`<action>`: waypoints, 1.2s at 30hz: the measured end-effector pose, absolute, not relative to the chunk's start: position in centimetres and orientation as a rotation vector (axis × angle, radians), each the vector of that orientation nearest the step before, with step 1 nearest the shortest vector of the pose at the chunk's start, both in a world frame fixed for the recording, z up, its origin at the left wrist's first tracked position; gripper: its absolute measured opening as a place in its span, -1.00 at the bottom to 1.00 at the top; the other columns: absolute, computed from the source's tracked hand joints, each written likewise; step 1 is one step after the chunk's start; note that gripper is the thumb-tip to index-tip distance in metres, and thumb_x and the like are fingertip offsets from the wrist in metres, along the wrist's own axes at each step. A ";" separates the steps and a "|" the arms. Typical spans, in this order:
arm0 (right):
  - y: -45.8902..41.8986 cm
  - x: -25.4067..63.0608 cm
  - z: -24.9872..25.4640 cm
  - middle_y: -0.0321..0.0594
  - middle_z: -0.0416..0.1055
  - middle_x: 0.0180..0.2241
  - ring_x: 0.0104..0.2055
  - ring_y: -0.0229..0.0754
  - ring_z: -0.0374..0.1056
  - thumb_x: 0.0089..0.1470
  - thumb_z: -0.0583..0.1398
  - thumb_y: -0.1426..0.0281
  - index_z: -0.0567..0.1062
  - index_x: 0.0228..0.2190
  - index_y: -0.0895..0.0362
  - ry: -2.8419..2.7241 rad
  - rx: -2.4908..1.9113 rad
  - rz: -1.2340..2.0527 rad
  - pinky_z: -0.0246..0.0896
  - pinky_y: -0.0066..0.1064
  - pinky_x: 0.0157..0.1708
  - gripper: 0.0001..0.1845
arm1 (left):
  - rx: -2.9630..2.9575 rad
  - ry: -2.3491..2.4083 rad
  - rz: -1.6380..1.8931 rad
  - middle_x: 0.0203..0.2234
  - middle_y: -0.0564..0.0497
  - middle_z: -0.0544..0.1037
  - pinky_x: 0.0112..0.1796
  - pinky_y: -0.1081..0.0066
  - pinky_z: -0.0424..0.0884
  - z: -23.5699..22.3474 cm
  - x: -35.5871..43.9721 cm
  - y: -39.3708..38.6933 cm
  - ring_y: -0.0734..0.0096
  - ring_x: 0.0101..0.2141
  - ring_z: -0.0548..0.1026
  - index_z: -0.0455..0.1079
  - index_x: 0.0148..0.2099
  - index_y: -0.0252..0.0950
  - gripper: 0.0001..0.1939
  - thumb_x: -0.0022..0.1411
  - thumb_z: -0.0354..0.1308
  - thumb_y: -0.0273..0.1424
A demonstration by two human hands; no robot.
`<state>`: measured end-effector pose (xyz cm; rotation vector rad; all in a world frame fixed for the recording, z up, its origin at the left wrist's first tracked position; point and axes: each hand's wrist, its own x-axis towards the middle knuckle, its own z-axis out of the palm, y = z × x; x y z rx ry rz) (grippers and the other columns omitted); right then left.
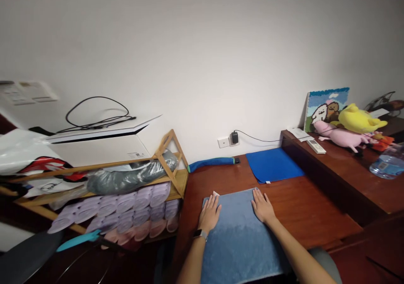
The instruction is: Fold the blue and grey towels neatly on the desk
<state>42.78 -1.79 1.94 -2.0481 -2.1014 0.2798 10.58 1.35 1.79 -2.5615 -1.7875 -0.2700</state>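
Observation:
A greyish-blue towel [236,237] lies spread on the brown wooden table [303,216], its near edge reaching the table's front. My left hand [210,213] rests flat on its far left corner, fingers stretched, with a watch on the wrist. Flat on the far right corner lies my right hand [263,206], fingers out. A small white label [216,194] sticks out past the towel's far edge by my left fingertips. Beyond my right hand is a bright blue cloth [273,165], lying flat.
A rolled blue cloth [213,164] lies along the wall. Left stands a wooden rack [172,179] with lilac slippers [142,197] and a white box [104,147]. On the raised right surface are plush toys [344,137], a remote [316,146] and a plastic bottle [386,164]. A black charger [234,137] trails a cable.

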 end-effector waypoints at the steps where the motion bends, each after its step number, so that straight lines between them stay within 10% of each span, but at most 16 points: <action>1: -1.7 42.8 2.1 -0.08 -0.06 0.47 0.52 -0.09 -0.18 0.39 -0.19 0.19 0.07 0.44 0.22 -2.093 -2.060 0.280 -0.34 -0.04 0.47 -0.28 | -2.566 -1.778 -0.276 0.46 -0.07 0.11 0.36 0.06 0.13 2.0 10.5 1.3 0.19 0.42 0.12 -0.02 0.53 -0.16 -0.40 0.54 -0.21 -0.19; 10: -1.0 42.6 1.7 -0.08 -0.10 0.48 0.53 -0.10 -0.20 0.40 -0.21 0.15 0.04 0.44 0.27 -2.135 -1.995 0.245 -0.29 -0.16 0.47 -0.26 | -2.587 -1.617 -0.464 0.44 -0.08 0.18 0.36 0.01 0.13 2.3 18.9 0.0 0.16 0.42 0.14 0.14 0.48 -0.17 -0.44 0.54 -0.20 -0.19; 26: -0.3 43.7 1.3 -0.06 -0.10 0.49 0.53 -0.10 -0.22 0.40 -0.22 0.15 0.01 0.45 0.25 -2.107 -2.061 0.249 -0.36 -0.08 0.47 -0.26 | -2.503 -1.924 -0.258 0.43 -0.13 0.21 0.37 0.05 0.04 3.7 8.5 1.7 0.17 0.42 0.13 -0.03 0.53 -0.26 -0.35 0.53 -0.27 -0.14; 36: -10.5 42.9 -0.9 -0.06 0.01 0.46 0.51 -0.04 -0.10 0.43 -0.22 0.11 0.11 0.42 0.27 -2.121 -1.883 0.150 -0.18 -0.08 0.47 -0.26 | -2.715 -1.488 -0.523 0.48 -0.04 0.10 0.38 0.06 0.09 2.8 21.0 -9.9 0.20 0.44 0.07 -0.12 0.55 -0.17 -0.37 0.55 -0.19 -0.16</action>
